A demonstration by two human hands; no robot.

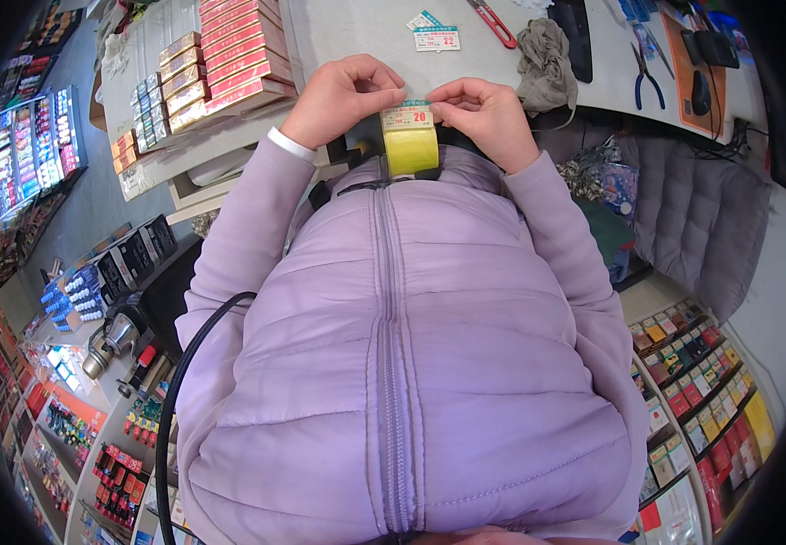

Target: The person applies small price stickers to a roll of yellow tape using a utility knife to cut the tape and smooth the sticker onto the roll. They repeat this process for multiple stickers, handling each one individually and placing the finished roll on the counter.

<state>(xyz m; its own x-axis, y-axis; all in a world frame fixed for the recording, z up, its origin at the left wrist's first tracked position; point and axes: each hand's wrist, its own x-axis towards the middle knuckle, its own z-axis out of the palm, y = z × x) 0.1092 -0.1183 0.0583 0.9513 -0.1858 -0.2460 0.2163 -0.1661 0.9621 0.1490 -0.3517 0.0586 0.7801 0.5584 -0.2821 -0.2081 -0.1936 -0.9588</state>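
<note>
My left hand (348,99) pinches the upper left corner of a small printed price tag (406,117) between thumb and fingers. At the opposite corner, my right hand (488,119) grips the same tag with thumb and forefinger. Directly below the tag, and touching or overlapping it, is a glossy yellow strip or roll of tape (412,153); which of these it is, I cannot tell. Both hands are at the near edge of the pale counter (359,37), in front of my jacket. Farther back on the counter lie more price tags (436,39), partly stacked.
Red cartons (243,54) and wrapped gold packs (185,82) stand at the left. Behind my right hand are red-handled scissors (498,27) and a crumpled grey cloth (546,65). Blue-handled pliers (649,85) and a computer mouse (700,94) lie farther right. A grey cushion (699,211) sits beside me.
</note>
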